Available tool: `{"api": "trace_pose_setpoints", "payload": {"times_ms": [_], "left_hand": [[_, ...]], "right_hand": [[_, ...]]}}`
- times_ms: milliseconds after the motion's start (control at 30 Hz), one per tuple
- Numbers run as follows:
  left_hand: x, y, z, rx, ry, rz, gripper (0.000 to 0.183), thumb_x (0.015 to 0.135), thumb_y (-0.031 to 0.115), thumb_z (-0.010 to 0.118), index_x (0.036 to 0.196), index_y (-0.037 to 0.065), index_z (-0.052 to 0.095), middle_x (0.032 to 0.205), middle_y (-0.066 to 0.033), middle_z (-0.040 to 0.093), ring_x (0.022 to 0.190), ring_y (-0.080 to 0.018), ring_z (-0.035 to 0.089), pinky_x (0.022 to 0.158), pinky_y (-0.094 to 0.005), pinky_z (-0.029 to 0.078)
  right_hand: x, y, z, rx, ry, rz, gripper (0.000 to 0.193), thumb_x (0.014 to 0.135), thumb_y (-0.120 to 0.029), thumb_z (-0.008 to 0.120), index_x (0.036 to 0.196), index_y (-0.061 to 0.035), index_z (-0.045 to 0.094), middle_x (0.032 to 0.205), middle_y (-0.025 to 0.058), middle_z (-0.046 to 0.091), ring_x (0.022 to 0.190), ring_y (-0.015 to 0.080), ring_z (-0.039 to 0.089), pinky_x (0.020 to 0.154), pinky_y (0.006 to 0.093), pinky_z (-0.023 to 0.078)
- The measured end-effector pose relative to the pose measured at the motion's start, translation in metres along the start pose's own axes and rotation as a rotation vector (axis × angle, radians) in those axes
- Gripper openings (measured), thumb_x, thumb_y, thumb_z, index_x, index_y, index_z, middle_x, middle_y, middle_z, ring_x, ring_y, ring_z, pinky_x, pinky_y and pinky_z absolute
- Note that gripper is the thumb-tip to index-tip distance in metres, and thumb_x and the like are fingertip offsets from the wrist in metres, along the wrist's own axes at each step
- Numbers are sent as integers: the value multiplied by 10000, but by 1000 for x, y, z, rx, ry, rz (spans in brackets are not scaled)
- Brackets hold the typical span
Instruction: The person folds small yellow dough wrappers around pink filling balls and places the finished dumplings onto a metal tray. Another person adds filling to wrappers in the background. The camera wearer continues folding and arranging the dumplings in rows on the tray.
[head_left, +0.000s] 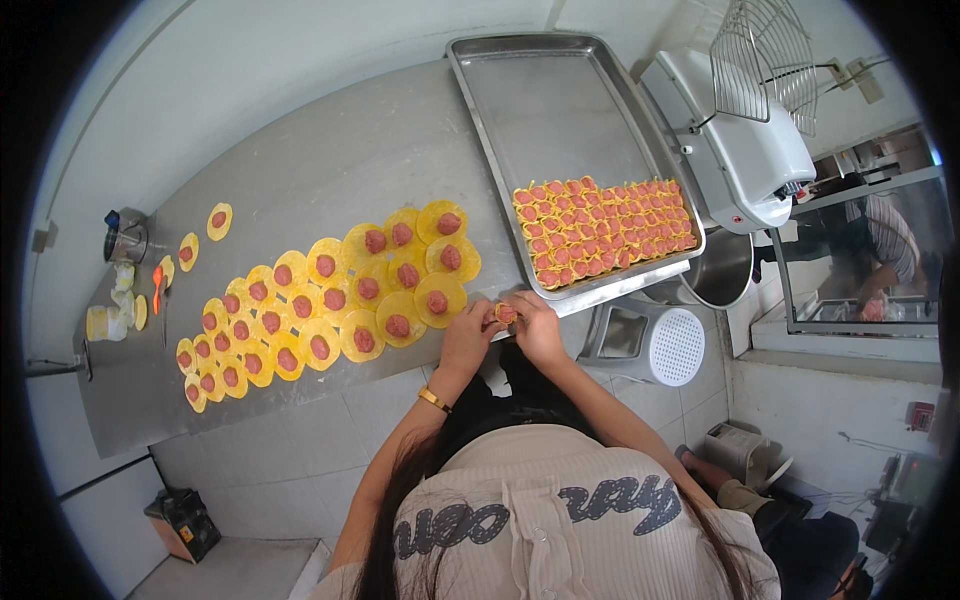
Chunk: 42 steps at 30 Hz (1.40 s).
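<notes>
Between my left hand (468, 334) and my right hand (534, 328) is a small dumpling (506, 313), a yellow wrapper gathered round pink filling that shows on top. Fingers of both hands are closed round it, at the near edge of the metal table (330, 140). To the left lie rows of flat round yellow wrappers (466, 292), each with a ball of pink filling (437, 302). On the right, a large metal tray (550, 90) holds packed rows of finished open-topped dumplings (605, 228) in its near half; bare metal shows in its far half.
Behind the tray's right side stands a white mixer (735, 150) with a wire guard (765, 65), above a metal bowl (722, 270). A white stool (676, 346) is below right. An orange-handled tool (158, 287) and jars (127, 240) sit at the table's left end. Another person (800, 545) is at lower right.
</notes>
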<state>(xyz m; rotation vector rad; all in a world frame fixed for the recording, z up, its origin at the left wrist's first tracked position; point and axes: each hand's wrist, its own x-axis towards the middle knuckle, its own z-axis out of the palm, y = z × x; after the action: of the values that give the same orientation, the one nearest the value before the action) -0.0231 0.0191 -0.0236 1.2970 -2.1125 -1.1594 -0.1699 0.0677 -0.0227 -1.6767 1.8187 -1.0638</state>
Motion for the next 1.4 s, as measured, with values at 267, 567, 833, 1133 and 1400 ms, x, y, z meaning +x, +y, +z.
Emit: {"api": "trace_pose_setpoints", "payload": {"times_ms": [267,567,833,1133,1400], "left_hand": [[0,-5,5,-101,42,44,306,759,126,724,1018,62,576,907,-120,603,826,-306,611,697,-395,487],[0,1,-4,-68,-4,35,304,758,49,725,1029,38,587,884,-119,602,806,-249,643,691,-336,530],[1,-2,-6,-77,19,149,350,756,104,726,1074,68,584,910,-121,605,825,-267,626,700,-365,503],[1,-8,-7,-111,-25,87,343,745,85,745,1050,40,595,891,-121,622,783,-258,639,679,-346,513],[7,-5,-7,-155,-80,62,249,756,93,753,936,8,604,807,-114,661,728,-222,662,651,-320,512]], "right_hand": [[-7,1,2,13,6,93,432,672,83,624,1090,-27,620,1009,159,598,949,367,592,795,413,493],[-7,6,2,4,24,-5,435,668,64,660,1092,-25,617,1006,155,596,929,362,595,790,408,495],[-18,-1,-4,89,-23,286,471,678,50,655,1139,-11,579,1007,166,580,873,366,587,749,419,491],[-15,-5,-3,106,93,231,443,676,60,630,1112,-8,588,936,167,575,866,369,587,738,427,485],[-4,-6,5,79,67,218,345,691,83,572,1005,-36,651,913,153,586,869,366,588,751,426,485]]}}
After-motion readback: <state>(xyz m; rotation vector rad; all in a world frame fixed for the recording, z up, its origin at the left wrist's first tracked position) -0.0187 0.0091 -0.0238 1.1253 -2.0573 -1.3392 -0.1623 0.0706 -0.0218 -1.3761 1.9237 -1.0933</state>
